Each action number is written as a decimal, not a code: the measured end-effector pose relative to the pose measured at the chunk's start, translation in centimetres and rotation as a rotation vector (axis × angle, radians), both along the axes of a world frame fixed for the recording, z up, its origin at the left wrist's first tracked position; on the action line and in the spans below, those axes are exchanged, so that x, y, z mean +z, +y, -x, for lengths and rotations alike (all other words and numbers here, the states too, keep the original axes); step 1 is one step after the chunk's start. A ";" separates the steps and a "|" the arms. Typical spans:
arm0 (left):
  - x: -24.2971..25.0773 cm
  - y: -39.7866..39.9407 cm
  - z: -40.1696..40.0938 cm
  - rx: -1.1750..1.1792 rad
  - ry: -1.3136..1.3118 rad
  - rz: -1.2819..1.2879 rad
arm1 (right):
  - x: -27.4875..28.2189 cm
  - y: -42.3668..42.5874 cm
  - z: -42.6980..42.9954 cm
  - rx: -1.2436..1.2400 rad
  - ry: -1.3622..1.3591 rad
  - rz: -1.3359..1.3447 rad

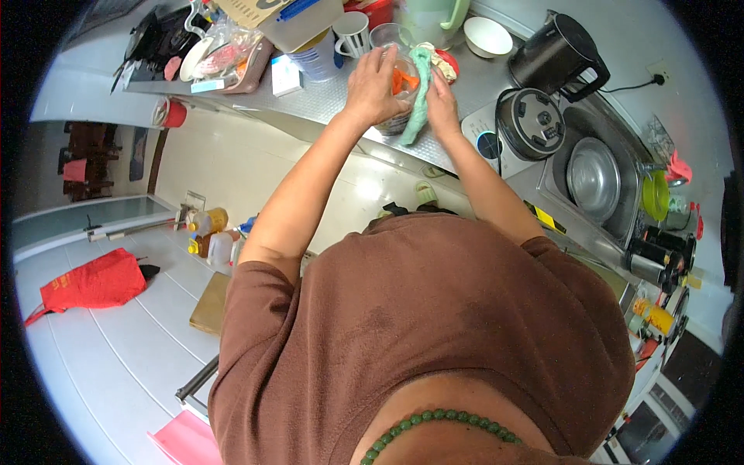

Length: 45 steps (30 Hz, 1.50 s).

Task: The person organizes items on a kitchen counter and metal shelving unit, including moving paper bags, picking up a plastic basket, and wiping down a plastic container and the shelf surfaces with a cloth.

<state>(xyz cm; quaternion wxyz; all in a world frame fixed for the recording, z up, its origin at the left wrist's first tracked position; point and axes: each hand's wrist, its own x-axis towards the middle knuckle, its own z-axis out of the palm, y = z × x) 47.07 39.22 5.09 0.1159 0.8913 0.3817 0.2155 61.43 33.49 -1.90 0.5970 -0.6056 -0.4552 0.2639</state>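
My left hand [375,87] is wrapped over the near left side of a clear jar [398,124] on the steel counter. Something orange [405,81] shows at the jar, inside or on top; I cannot tell which. My right hand [443,107] holds a folded mint-green cloth [416,110] against the jar's right side. Its fingertips are partly hidden behind the cloth. Just beyond the cloth lies a crumpled pale bundle with a red item [446,64] under it. A clear cup [390,35] stands behind the jar.
Left along the counter [325,102] are a striped mug [352,35], a white box [286,75] and a pink basket [256,67] of goods. Rightward stand a white bowl [488,38], a black kettle [552,55], an upturned appliance [532,125] with its cord, and a sink holding a metal basin [594,180].
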 end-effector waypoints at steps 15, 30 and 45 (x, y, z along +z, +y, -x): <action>1.8 3.3 2.5 -0.464 0.007 0.110 | -2.7 14.4 -2.9 0.850 0.296 0.510; -1.7 -1.8 1.0 0.593 -0.509 0.237 | -1.1 1.3 2.4 0.158 0.068 -0.036; -2.7 1.8 3.1 0.128 -0.498 0.346 | -0.3 9.0 -1.4 0.599 0.542 0.332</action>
